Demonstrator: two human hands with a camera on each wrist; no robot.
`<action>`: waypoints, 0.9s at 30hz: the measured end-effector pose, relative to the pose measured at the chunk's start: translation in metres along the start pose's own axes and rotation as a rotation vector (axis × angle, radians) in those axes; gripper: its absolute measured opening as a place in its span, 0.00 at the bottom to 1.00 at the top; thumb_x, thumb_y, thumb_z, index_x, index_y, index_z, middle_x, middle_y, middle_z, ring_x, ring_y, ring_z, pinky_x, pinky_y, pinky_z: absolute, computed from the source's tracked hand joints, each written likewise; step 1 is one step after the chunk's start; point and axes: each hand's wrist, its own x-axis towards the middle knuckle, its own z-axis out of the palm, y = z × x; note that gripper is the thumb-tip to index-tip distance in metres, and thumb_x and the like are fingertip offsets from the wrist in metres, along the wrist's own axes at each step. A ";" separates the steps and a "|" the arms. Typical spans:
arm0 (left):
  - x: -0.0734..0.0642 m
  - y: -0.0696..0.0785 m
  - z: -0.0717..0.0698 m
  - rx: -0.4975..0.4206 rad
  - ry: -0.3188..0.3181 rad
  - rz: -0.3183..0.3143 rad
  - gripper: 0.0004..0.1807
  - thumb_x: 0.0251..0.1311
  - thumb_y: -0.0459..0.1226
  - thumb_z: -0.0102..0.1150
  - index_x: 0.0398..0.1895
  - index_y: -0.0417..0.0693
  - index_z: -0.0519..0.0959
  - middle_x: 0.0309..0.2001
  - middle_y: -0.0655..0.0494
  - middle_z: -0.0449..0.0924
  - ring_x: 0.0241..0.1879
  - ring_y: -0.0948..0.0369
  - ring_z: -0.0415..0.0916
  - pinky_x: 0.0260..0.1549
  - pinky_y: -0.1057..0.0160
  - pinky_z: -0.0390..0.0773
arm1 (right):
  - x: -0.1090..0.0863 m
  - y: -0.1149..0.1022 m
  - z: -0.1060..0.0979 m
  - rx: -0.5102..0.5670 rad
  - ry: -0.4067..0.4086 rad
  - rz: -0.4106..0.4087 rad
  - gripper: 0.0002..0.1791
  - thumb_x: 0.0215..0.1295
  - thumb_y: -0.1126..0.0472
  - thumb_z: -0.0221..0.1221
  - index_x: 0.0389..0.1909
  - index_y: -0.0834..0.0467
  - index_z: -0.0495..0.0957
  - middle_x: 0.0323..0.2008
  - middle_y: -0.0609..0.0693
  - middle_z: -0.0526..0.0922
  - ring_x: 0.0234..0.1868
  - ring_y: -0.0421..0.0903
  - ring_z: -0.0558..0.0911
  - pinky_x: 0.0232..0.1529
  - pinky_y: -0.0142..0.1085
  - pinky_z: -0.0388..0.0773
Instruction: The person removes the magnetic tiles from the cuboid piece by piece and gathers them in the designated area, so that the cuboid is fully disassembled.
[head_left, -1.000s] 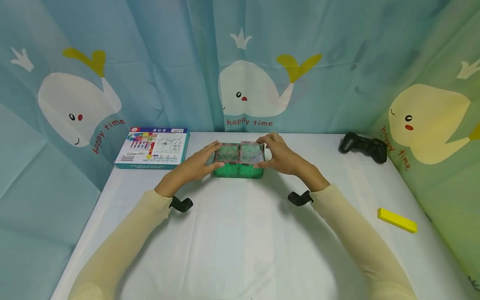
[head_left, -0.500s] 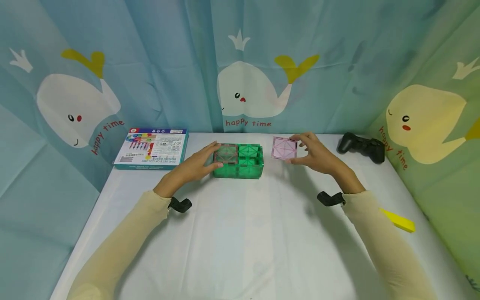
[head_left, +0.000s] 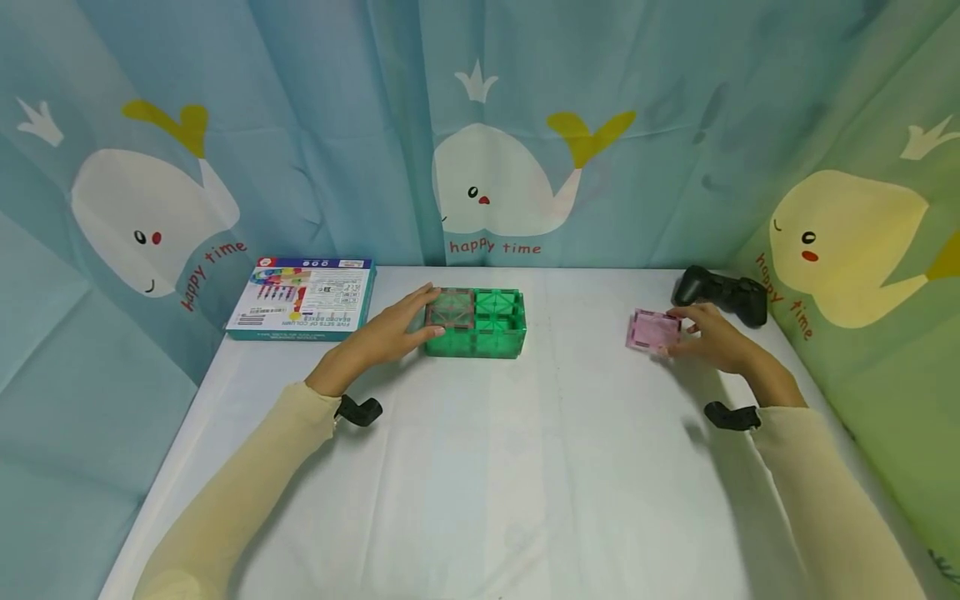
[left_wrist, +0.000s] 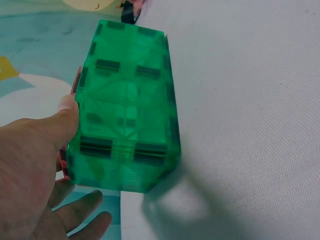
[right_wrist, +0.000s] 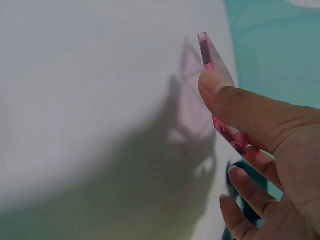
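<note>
A green translucent box [head_left: 495, 343] built of magnetic tiles stands at the back middle of the table. On its left half lies a pink magnetic tile [head_left: 452, 308], while the right half is uncovered. My left hand [head_left: 382, 335] pinches that tile across its front and back edges, thumb in front. In the left wrist view the box's green front [left_wrist: 127, 110] fills the middle, with the thumb at its edge. Away to the right, my right hand [head_left: 716, 342] pinches a second pink magnetic tile [head_left: 652, 332]. The right wrist view shows this tile [right_wrist: 206, 52] held edge-on, above its shadow.
A black game controller [head_left: 720, 293] lies at the back right, just behind the right hand. At the back left is a flat printed toy box [head_left: 303, 296]. A curtain with whales [head_left: 510, 179] hangs close behind the table. The right sleeve covers the table's right side.
My right hand has lifted the right pink tile off the green box and carried it right, near the controller. The tile has tilted. My left hand keeps its place on the left tile.
</note>
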 end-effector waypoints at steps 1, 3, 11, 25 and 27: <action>0.000 0.000 0.000 0.000 0.000 -0.002 0.43 0.80 0.54 0.53 0.87 0.52 0.49 0.87 0.50 0.38 0.85 0.46 0.43 0.81 0.41 0.51 | 0.000 0.004 0.000 -0.008 0.003 0.002 0.44 0.68 0.57 0.72 0.75 0.74 0.62 0.68 0.78 0.59 0.61 0.73 0.71 0.54 0.62 0.75; -0.001 0.000 -0.001 -0.002 0.000 -0.006 0.43 0.80 0.54 0.53 0.87 0.52 0.48 0.87 0.50 0.38 0.85 0.47 0.42 0.81 0.41 0.51 | 0.000 0.009 0.001 -0.006 0.008 0.005 0.45 0.66 0.57 0.74 0.74 0.73 0.62 0.66 0.78 0.62 0.61 0.73 0.72 0.55 0.63 0.74; 0.001 0.001 0.000 -0.001 0.002 -0.001 0.43 0.80 0.54 0.53 0.87 0.51 0.48 0.87 0.48 0.38 0.85 0.45 0.43 0.81 0.40 0.51 | 0.001 0.022 0.002 0.024 -0.022 0.020 0.32 0.70 0.61 0.70 0.66 0.72 0.69 0.65 0.77 0.63 0.61 0.76 0.70 0.59 0.69 0.72; 0.001 -0.001 0.001 -0.008 0.002 0.006 0.42 0.80 0.54 0.52 0.87 0.52 0.48 0.87 0.49 0.38 0.85 0.47 0.42 0.82 0.42 0.50 | 0.009 -0.015 -0.001 -0.102 -0.018 0.013 0.31 0.73 0.59 0.66 0.66 0.75 0.70 0.67 0.82 0.65 0.68 0.80 0.64 0.66 0.76 0.63; 0.001 -0.001 0.001 -0.005 0.003 0.006 0.42 0.80 0.54 0.53 0.87 0.52 0.48 0.87 0.49 0.38 0.85 0.47 0.41 0.82 0.42 0.50 | 0.015 -0.030 0.003 -0.088 0.004 -0.013 0.29 0.75 0.59 0.64 0.66 0.76 0.71 0.63 0.79 0.72 0.64 0.76 0.71 0.63 0.70 0.69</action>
